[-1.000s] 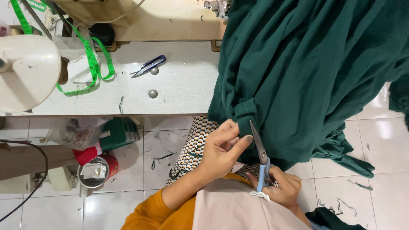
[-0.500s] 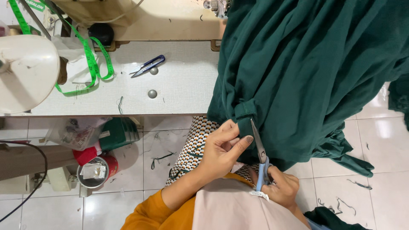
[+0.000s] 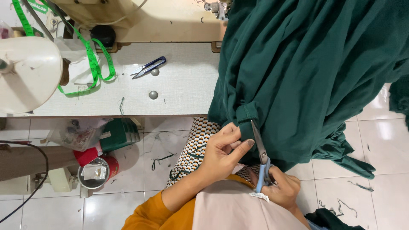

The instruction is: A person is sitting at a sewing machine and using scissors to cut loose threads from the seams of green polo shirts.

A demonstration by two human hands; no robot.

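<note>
Change: little had shifted since half a second before; the scissors' blades sat at much the same spot on the cloth, and both hands kept their grips.
Left hand: the left hand (image 3: 223, 149) was closed in a pinch on a folded band of the dark green draped fabric (image 3: 315, 72), fingers curled, thumb stretched toward the blades.
Right hand: the right hand (image 3: 283, 187) was wrapped around the blue-handled steel scissors (image 3: 260, 155), fingers through the loops, blades pointing up and away from the body.
Scissors: the blade tips touched the fabric's band just beside the left thumb.
Fabric: it spilled off the right end of the pale speckled table (image 3: 179, 85) and hung over the person's lap to the white tiled floor (image 3: 383, 140), hiding the table's right side.
Around: small blue thread snips (image 3: 148, 67) lay on the table, well apart from the hands, near a bright green measuring tape (image 3: 91, 55).
Below: a red round tin (image 3: 98, 170) stood on the floor under the table's edge.
</note>
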